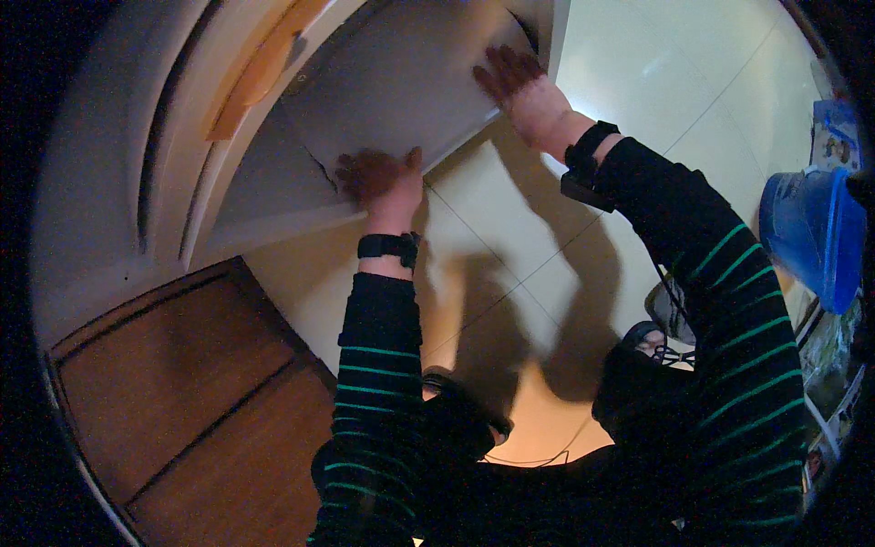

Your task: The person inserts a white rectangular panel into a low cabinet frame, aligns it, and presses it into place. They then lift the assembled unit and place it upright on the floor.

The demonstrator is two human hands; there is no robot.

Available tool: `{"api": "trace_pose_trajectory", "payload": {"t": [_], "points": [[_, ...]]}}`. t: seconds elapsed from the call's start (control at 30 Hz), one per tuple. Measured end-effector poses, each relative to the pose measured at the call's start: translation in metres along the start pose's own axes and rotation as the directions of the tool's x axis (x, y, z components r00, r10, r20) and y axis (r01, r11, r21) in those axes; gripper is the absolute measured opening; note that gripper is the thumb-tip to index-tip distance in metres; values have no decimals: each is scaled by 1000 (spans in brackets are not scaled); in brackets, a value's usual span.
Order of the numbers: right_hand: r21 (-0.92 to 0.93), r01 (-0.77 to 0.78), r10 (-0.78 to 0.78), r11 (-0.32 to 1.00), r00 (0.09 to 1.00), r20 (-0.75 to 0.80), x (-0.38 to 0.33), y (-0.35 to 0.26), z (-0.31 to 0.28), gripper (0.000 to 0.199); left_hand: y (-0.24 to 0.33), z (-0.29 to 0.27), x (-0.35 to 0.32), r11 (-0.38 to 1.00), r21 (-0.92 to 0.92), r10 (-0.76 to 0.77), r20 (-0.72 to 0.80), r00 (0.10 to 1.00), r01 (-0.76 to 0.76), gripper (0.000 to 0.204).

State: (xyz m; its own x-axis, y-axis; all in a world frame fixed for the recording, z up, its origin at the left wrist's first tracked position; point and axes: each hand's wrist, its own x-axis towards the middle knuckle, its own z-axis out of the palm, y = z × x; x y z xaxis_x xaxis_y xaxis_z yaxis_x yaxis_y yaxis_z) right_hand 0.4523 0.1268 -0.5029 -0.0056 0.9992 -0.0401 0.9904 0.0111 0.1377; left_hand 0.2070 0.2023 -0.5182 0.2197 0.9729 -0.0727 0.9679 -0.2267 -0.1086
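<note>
A broad, shaded pale panel spans the upper middle. A dark line runs across it beside my left hand, which lies against its near edge with the fingers spread. Farther up and to the right, my right hand reaches to the panel's right edge, its fingers stretched out and apart. Neither hand shows anything held. Both wrists carry black straps, and my sleeves are dark with green stripes.
A curved white frame with an orange-brown wooden strip rises at upper left. Brown wooden panelling stands lower left. Pale floor tiles carry my shadows. A blue plastic tub and clutter line the right side. My feet are below.
</note>
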Motion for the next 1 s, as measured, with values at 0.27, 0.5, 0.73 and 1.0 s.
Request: {"api": "trace_pose_trajectory", "payload": {"t": [0.27, 0.5, 0.73, 1.0], "points": [[2, -12, 12, 1000, 1000, -16, -2, 0, -6, 85, -6, -7, 35, 998, -63, 41, 132, 990, -33, 90], [17, -46, 45, 999, 998, 34, -1, -7, -8, 86, -10, -41, 84, 998, -41, 54, 439, 897, -40, 83], [34, -75, 72, 997, 995, 64, 6, -3, 15, 88, -1, -41, 103, 990, 132, 5, 283, 959, -44, 90], [28, -71, 69, 997, 996, 64, 1, -6, 15, 83, -21, -47, 129, 994, -110, 19, 317, 948, 17, 101]]}}
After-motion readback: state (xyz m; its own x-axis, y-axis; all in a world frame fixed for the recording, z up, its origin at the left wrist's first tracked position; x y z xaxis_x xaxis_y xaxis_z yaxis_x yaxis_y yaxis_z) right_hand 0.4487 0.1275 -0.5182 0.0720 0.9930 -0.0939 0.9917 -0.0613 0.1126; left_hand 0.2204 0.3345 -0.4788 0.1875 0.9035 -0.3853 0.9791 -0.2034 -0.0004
